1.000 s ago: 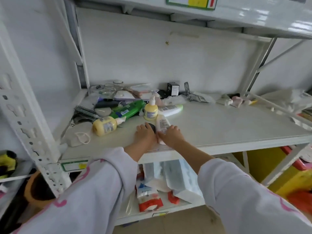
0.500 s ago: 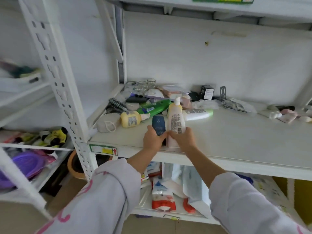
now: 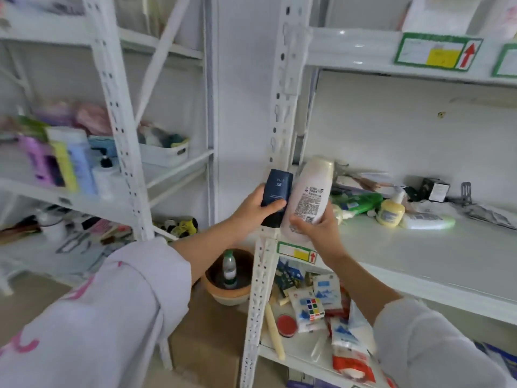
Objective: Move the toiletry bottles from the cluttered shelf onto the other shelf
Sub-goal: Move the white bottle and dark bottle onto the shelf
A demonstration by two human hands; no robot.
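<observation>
The left hand (image 3: 253, 210) is gripping a navy bottle (image 3: 275, 193), thumb across its front and fingers wrapped behind, while the right hand (image 3: 319, 233) is clasping a white bottle (image 3: 312, 197) low on its body with the printed label facing the camera. Both bottles are being held in the air side by side, touching or nearly so, in front of the white upright post (image 3: 282, 113) that is standing at the left front corner of the cluttered shelf (image 3: 419, 259). The step in hand is probably the carry across to the left shelf (image 3: 84, 201), where a row of bottles (image 3: 72, 161) is standing near its front edge. To do it well, both bottles should be swung clear of the post rather than brushed past it, kept upright, and set down in a bare spot beside that row without knocking it; the white one, held low, may tip, so a firmer hold nearer its middle would help. Still lying at the left back of the cluttered shelf are a green bottle (image 3: 361, 203), a yellow pump bottle (image 3: 390, 210) and a white tube (image 3: 428, 221), so more trips are likely needed.
</observation>
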